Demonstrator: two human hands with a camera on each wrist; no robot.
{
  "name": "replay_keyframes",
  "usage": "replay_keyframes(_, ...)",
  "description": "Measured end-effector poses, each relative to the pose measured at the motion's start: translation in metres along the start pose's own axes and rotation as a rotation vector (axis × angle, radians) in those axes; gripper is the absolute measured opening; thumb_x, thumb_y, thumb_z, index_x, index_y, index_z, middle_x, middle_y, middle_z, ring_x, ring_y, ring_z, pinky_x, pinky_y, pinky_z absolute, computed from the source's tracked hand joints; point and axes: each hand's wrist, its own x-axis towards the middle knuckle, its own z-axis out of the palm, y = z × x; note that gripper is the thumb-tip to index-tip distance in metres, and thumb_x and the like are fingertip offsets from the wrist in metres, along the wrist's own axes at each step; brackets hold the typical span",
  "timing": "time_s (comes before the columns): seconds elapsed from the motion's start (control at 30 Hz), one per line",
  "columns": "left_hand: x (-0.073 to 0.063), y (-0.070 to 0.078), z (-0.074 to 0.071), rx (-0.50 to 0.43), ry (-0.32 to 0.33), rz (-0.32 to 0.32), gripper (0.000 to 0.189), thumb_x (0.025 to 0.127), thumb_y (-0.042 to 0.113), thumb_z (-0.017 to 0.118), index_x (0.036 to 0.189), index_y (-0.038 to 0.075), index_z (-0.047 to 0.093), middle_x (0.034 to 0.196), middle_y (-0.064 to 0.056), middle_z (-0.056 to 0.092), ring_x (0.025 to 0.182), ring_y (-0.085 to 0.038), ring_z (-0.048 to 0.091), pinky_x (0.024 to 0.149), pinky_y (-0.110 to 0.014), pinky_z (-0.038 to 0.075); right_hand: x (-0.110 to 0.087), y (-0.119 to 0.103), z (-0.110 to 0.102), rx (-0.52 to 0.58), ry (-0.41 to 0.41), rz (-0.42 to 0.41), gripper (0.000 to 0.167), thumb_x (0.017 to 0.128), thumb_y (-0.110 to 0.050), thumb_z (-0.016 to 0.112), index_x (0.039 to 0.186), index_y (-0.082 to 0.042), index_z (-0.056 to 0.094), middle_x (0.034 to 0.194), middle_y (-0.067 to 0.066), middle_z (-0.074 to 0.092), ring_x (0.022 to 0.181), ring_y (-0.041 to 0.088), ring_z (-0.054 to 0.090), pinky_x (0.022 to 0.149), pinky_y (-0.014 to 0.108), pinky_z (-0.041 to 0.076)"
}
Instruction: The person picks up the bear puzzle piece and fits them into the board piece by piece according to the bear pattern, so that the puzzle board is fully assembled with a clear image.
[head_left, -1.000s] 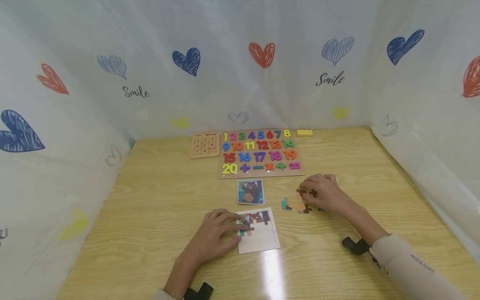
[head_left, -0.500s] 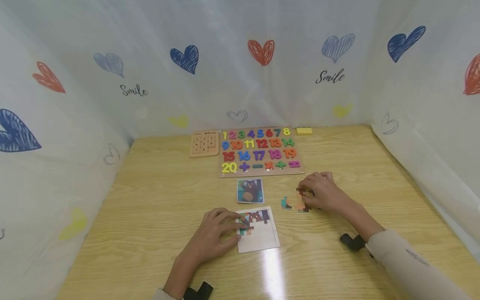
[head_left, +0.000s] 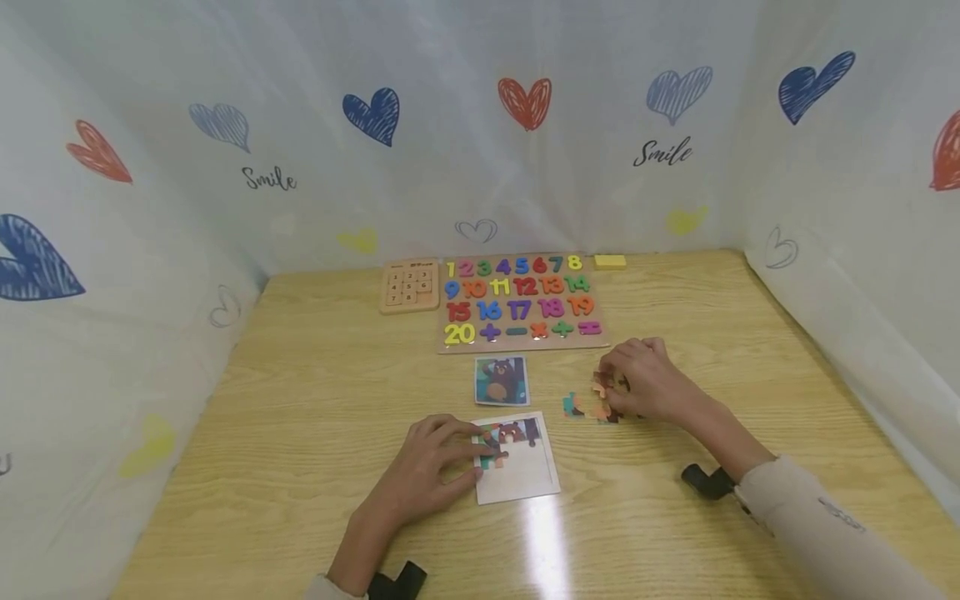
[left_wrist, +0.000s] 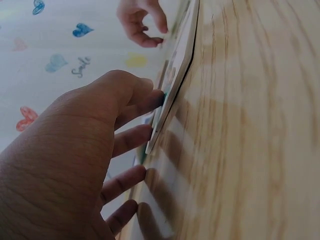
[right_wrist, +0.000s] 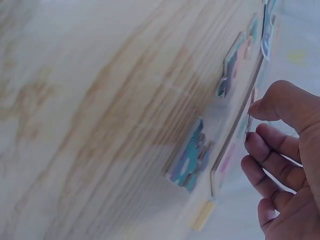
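A square jigsaw tray lies in front of me, its upper and left parts filled with bear-picture pieces. My left hand rests at the tray's left edge with its fingers spread; in the left wrist view, fingertips touch the rim. To the right of the tray, my right hand pinches a brown and orange jigsaw piece between thumb and fingers, low over the table. Loose pieces lie beside and beneath that hand, some partly hidden by it. One blue-green piece shows in the right wrist view.
A bear picture card lies just beyond the tray. Farther back are a colourful number board, a wooden sliding number puzzle and a yellow block. White curtains with hearts enclose the table at the back and sides.
The jigsaw piece in my right fingers has turned, now showing more orange. My right hand has shifted very slightly; the left hand stays at the tray's edge.
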Motion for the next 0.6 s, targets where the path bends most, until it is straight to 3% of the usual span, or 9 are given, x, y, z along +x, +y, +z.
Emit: replay_keyframes(0.6,0.0,0.001,-0.001,0.022,-0.007,-0.012,0.026,0.095,0.038,0.065,0.119,0.038,0.073,0.133,0.009,0.06,0.128,-0.02,0.044,0.106,-0.051,0.033,0.003,-0.028,-0.01,0.051,0.092,-0.137,0.017,0.076,-0.012,0.079,0.088,-0.017,0.067,0.088,-0.008,0.063,0.09,0.018,0.057,0.086,0.051,0.032)
